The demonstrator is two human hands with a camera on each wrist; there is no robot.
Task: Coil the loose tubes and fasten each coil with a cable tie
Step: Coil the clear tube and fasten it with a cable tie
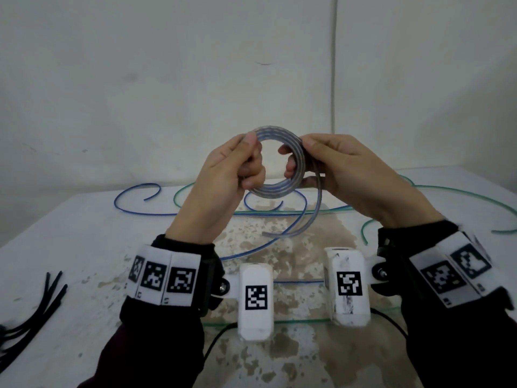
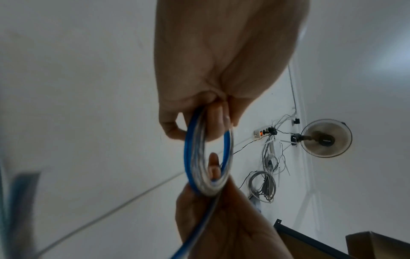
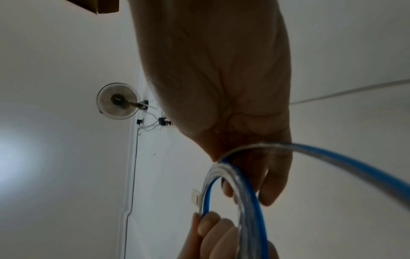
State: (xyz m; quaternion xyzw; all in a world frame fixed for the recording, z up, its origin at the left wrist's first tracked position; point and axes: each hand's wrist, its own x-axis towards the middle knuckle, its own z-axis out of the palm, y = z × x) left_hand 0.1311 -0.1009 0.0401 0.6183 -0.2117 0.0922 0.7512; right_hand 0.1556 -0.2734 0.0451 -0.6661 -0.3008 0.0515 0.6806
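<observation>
From the head camera, the left hand (image 1: 221, 177) and right hand (image 1: 347, 175) grip opposite sides of the blue-striped tube coil (image 1: 279, 163) above the table (image 1: 84, 233); cable ties (image 1: 42, 301) lie near left. Left wrist camera: fingers (image 2: 213, 121) curl round the coil (image 2: 199, 154). Right wrist camera: fingers (image 3: 275, 175) pinch the coil (image 3: 244, 201).

Glossy clear plastic tube (image 1: 279, 163)

Stained white table (image 1: 84, 242), wall fan (image 2: 326, 138) (power strip (image 2: 260, 134) beside it)

Clear blue-striped coil (image 1: 279, 163), green tube (image 1: 461, 191), black cable ties (image 1: 36, 309), white stained table (image 1: 84, 233)
</observation>
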